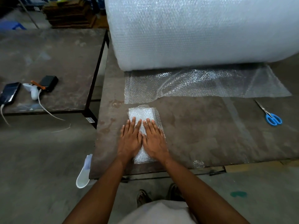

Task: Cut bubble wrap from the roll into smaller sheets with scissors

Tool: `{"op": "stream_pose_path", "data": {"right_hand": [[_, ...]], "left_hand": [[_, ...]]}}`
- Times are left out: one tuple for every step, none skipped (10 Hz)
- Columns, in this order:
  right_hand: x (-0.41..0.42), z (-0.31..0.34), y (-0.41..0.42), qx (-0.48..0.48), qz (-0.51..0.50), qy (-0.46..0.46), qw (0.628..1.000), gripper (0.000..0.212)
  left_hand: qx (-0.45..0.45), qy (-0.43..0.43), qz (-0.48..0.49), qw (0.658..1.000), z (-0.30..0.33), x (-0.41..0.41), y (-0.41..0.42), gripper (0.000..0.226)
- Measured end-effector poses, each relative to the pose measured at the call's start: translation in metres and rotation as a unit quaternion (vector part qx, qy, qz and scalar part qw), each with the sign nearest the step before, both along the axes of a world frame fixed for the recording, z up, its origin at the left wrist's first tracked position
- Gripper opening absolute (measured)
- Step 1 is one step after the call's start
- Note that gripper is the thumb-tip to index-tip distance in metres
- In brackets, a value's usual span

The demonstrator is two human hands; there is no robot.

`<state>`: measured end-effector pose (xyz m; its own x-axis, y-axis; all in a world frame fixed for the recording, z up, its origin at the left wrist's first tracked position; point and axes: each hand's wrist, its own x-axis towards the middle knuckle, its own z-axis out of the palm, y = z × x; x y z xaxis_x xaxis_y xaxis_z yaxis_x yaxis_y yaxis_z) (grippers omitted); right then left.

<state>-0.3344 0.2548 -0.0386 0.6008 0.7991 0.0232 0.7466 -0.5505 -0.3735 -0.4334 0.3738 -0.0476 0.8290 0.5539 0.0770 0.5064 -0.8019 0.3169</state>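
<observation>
Left hand (pixel 130 139): flat, fingers straight, pressing folded sheet stack (pixel 142 115).
Right hand (pixel 154 139): same, alongside.
Stack: bench (pixel 202 135) near edge.
Roll (pixel 194 33): behind.
Scissors (pixel 269 114): right, untouched.

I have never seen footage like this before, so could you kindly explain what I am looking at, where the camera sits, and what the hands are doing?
There is no machine here. One camera worn on a person's head looks down at their own arms. The left hand and right hand lie flat, side by side, pressing a small stack of cut bubble wrap sheets onto the worktable. Neither hand holds anything. Behind stands the big bubble wrap roll, its loose end spread on the table. The blue-handled scissors lie untouched to the right. A second table on the left carries a phone and small gadgets.
</observation>
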Motion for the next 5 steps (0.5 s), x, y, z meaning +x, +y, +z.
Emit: {"op": "stream_pose_path", "data": {"right_hand": [[0.003,0.006,0.002,0.004,-0.001,0.015,1.000,0.066],[0.013,0.017,0.006,0.018,-0.016,-0.014,1.000,0.067],[0.026,0.017,0.013,0.005,-0.010,-0.030,0.999,0.067],[0.034,0.018,0.010,-0.012,0.012,0.015,1.000,0.066],[0.043,0.016,0.004,0.041,0.018,0.041,0.998,0.067]], "left_hand": [[0.014,-0.016,-0.021,1.000,0.008,0.003,0.006,0.065],[-0.020,-0.042,-0.053,0.998,0.021,0.012,0.012,0.068],[-0.033,-0.027,-0.038,0.998,0.019,0.028,0.011,0.063],[-0.037,0.019,-0.034,0.999,0.013,0.030,0.009,0.069],[-0.002,-0.015,-0.039,0.999,0.010,0.034,0.016,0.070]]}}
